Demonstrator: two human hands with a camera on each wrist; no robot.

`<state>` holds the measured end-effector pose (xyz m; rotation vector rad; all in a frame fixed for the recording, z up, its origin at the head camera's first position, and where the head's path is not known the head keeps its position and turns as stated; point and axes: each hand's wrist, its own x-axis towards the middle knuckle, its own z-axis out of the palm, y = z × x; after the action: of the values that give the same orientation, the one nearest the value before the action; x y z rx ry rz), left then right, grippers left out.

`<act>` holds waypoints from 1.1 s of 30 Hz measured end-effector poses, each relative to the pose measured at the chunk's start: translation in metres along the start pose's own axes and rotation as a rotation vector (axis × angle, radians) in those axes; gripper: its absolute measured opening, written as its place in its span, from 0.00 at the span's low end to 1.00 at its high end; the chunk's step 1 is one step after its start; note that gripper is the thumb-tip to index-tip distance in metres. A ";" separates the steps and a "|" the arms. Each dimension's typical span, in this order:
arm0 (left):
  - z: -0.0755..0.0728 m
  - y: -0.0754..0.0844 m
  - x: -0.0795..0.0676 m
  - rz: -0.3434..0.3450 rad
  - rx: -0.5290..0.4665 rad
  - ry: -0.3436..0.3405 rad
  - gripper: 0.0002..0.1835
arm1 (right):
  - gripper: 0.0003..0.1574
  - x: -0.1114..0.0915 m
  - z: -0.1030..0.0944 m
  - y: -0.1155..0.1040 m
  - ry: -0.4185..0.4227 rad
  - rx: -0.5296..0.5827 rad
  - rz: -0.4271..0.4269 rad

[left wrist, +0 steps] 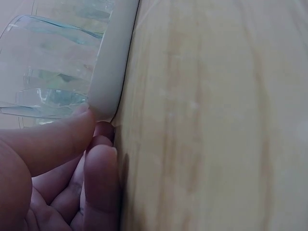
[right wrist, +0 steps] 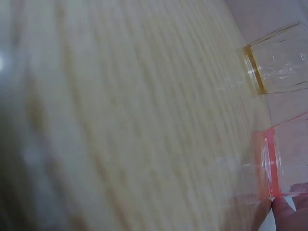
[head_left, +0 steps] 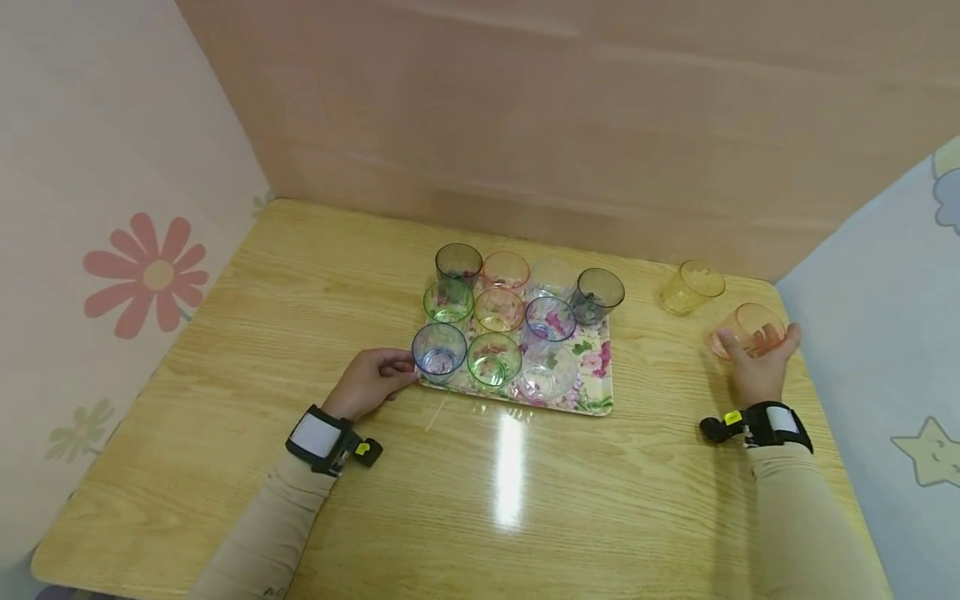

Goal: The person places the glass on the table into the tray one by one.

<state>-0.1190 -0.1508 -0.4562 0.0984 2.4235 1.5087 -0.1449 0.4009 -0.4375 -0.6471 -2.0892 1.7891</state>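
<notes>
My left hand [head_left: 369,383] pinches the near left corner of a floral tray [head_left: 597,403]. In the left wrist view the thumb lies on the tray's pale rim, with fingertips at its lower edge. Clear tinted tumblers crowd the tray: a blue tumbler [head_left: 438,354] closest to that hand, then a green tumbler [head_left: 494,362] and a colourless tumbler [head_left: 550,372] along the front. At the table's right, my right hand [head_left: 761,375] grips a pink-orange tumbler [head_left: 750,329], thumb on one side and fingers on the other. Its base looks close to the tabletop; contact is hard to tell.
A yellow tumbler [head_left: 692,288] stands behind the pink-orange one. A dark grey tumbler [head_left: 597,297] is at the tray's far right corner. Walls rise at the back and both sides of the wooden table [head_left: 420,517].
</notes>
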 end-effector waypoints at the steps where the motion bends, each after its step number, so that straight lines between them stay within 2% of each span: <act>1: 0.000 0.000 0.000 -0.002 -0.002 0.001 0.19 | 0.63 0.000 0.000 0.000 0.011 -0.023 0.005; 7: 0.000 -0.001 -0.001 0.015 -0.006 0.003 0.19 | 0.54 0.003 0.001 0.003 0.069 -0.085 0.037; 13: 0.001 -0.002 -0.001 0.001 -0.009 0.006 0.19 | 0.49 0.005 -0.001 0.009 0.095 -0.034 -0.006; 20: 0.001 -0.001 -0.001 -0.015 -0.015 0.016 0.19 | 0.48 0.005 -0.002 0.008 0.083 -0.118 0.019; 25: 0.000 -0.001 -0.002 -0.024 -0.008 0.025 0.17 | 0.49 0.003 0.000 0.010 0.081 -0.066 0.018; 27: 0.000 -0.002 -0.002 -0.020 -0.008 0.027 0.17 | 0.49 0.002 0.001 0.011 0.079 -0.049 0.011; 31: 0.000 -0.002 -0.002 0.002 -0.013 0.018 0.18 | 0.48 -0.001 0.001 0.011 0.101 -0.126 -0.015; 33: 0.000 -0.002 -0.001 0.011 -0.017 0.014 0.18 | 0.47 -0.005 0.002 0.010 0.122 -0.129 -0.038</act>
<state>-0.1173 -0.1516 -0.4579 0.0975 2.4241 1.5397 -0.1409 0.3977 -0.4471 -0.7266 -2.1323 1.5634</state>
